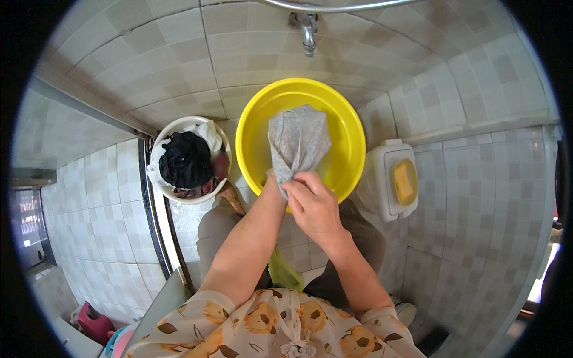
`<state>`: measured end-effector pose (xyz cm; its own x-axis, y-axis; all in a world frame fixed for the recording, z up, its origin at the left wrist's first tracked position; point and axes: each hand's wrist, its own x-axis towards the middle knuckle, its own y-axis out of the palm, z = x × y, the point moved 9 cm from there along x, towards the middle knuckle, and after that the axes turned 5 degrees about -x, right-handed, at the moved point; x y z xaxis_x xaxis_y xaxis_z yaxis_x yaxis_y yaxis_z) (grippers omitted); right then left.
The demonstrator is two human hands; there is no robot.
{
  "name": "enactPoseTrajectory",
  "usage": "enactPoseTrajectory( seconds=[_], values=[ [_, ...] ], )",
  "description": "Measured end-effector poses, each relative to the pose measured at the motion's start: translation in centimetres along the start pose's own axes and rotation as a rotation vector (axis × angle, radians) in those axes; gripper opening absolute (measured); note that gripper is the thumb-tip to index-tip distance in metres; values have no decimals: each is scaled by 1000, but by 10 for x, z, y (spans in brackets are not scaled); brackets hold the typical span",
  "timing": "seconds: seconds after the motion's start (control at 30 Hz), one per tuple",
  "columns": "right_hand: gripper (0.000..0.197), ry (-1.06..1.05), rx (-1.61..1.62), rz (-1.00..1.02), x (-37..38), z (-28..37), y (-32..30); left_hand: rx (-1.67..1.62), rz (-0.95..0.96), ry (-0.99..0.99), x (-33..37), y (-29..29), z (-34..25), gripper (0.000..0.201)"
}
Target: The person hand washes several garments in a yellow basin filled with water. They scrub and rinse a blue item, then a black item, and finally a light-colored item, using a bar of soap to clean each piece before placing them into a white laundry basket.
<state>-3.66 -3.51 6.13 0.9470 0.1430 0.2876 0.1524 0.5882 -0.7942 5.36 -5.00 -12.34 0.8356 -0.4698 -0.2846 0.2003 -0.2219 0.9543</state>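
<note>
A light grey cloth garment (301,138) hangs bunched over the yellow basin (351,140); its exact kind I cannot make out. My left forearm (248,247) reaches up to it, and the left hand is inside or behind the fabric, so its fingers are hidden. Close to my left wrist, my right hand (313,206) pinches the gathered lower edge of the cloth between thumb and fingers. The basin stands between my knees, and pale, cloudy water seems to lie in it.
Left of the basin, a white tub (197,201) holds black clothing (186,160) and other laundry. At the right, a yellow bar of soap (404,182) rests in a yellow dish on a white container (388,206). A metal tap (308,39) juts from the tiled wall.
</note>
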Motion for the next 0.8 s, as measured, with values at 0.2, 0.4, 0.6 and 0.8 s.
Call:
enactPoseTrajectory(
  seconds=[0.2,0.4,0.6,0.8],
  values=[
    [27,-25,-353,183,22,10,21,1345,150,402,-28,58,-14,44],
    [34,357,5,-184,17,-84,-84,2105,164,711,-47,81,-24,45],
    [49,659,-646,159,-111,-286,-152,1835,236,659,-55,86,-22,46],
    [69,736,-703,330,-102,-298,-124,1357,172,479,-45,67,-27,46]
  ],
)
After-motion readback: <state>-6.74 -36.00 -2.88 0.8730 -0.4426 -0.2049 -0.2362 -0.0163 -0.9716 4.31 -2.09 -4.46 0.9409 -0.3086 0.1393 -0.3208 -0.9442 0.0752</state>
